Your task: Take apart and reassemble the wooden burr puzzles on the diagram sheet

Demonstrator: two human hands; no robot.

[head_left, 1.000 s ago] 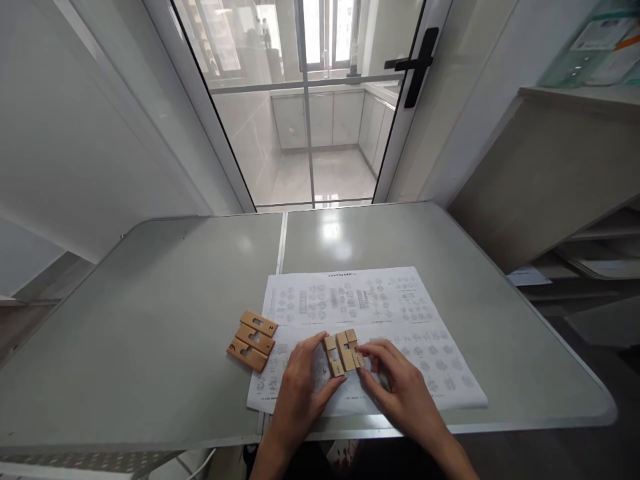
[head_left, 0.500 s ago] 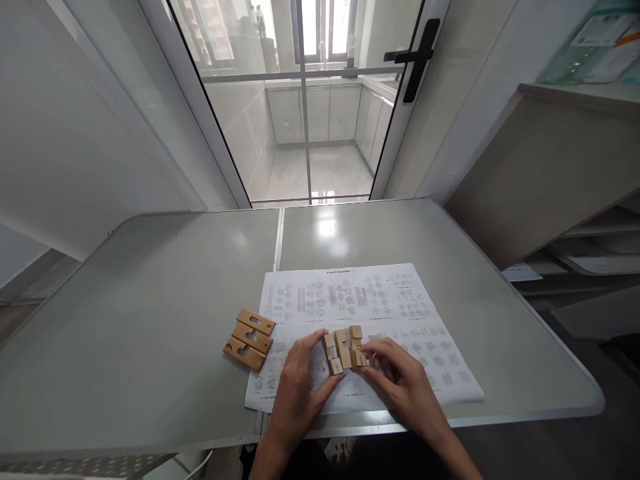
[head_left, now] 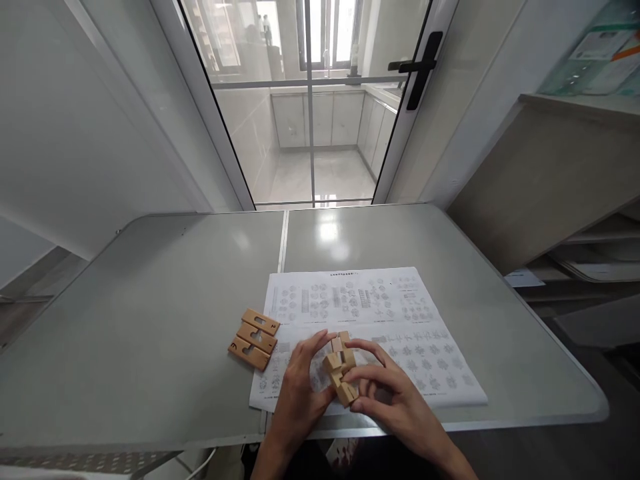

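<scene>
Head view, left hand [head_left: 303, 387]: reaching in from the near table edge, index finger and thumb curved into a C, grasping the blocks from their left side.
Head view, right hand [head_left: 393, 397]: turned inward, index and middle fingers bent over the blocks, thumb at their near end, grasping them too.
Head view, blocks [head_left: 341, 363]: between the two hands' fingertips, over the sheet; probably two or three, though fingers cover parts and the joins are hard to make out.
Head view, plaques [head_left: 254, 339]: three, wooden, each with a cut-out, side by side in a slanted row left of the left fingers, well apart from them.
Head view, sheet [head_left: 405, 323]: one, printed with small figures, beneath and beyond the fingers.
Head view, table [head_left: 165, 320]: one, under everything.
</scene>
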